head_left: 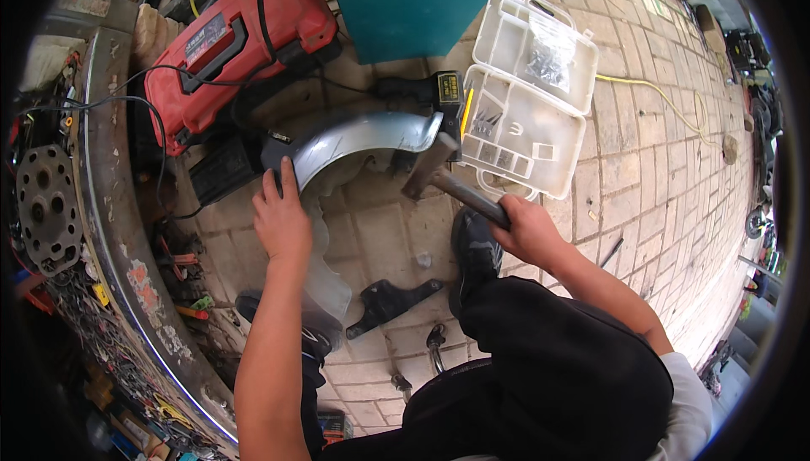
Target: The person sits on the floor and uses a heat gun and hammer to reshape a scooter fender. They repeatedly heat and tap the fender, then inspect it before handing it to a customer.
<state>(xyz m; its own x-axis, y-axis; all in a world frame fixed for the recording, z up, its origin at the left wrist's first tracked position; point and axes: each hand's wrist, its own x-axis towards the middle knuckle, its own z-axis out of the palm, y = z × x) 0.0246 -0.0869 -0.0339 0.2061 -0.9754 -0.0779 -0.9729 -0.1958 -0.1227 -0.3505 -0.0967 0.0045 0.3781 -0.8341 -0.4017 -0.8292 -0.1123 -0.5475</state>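
Observation:
A curved silver metal fender [363, 135] lies arched across the middle, with dents near its right end. My left hand [283, 221] grips its left end, where a dark part shows; the fingertips rest on top and the thumb is hidden. My right hand [530, 229] is closed round the handle of a hammer [469, 194]. The hammer's head is close to the fender's right end; whether they touch I cannot tell. Below the fender, a translucent wavy-edged sheet [325, 288] reaches down past my left forearm.
Behind the fender are a red tool case [278, 18] with a black cable and a teal panel [413, 5]. An open clear organizer box [527, 136] lies right of the hammer. A black bracket [392, 305] is near my feet. A metal-edged bench [126, 233] borders the left.

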